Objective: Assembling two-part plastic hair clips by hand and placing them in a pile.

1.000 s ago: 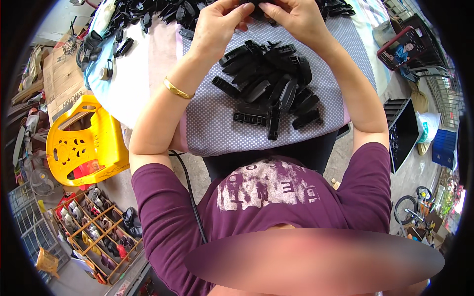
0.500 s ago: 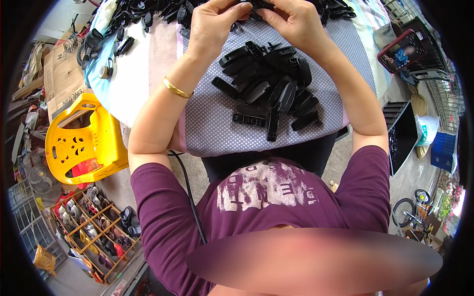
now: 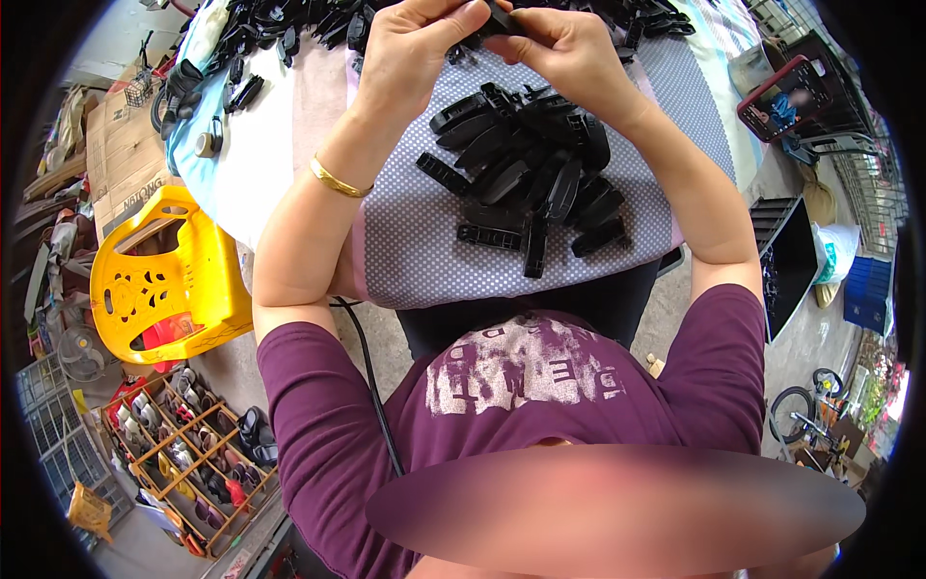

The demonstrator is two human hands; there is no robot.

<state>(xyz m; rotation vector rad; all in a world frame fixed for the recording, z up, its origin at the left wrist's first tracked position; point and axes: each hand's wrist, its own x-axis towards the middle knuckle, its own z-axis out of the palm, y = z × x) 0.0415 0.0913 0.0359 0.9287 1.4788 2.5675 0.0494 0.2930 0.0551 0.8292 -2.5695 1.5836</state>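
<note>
Both my hands meet at the far edge of the view over the table. My left hand [image 3: 410,53] is closed, thumb and fingers pinching a small black plastic piece [image 3: 500,21]. From the other side my right hand [image 3: 574,60] grips the same piece between thumb and fingers; its exact kind is partly hidden by the fingers and the frame edge. Nearer to me, between my forearms, lies a loose pile of long, curved black plastic pieces [image 3: 511,179], some slotted along one side. Beyond my hands spreads a larger heap of similar black pieces [image 3: 309,24].
A dotted grey cloth [image 3: 415,265] covers the near table. On the left stand a yellow plastic chair [image 3: 145,280] and a shoe rack [image 3: 193,454]. A phone [image 3: 786,101] is propped at the right, above a black bin [image 3: 786,270]. A dark cable [image 3: 367,367] runs beside my left arm.
My right hand has come slightly nearer to me, and the black piece between my hands has turned, showing more of its surface. The pile on the cloth looks unchanged.
</note>
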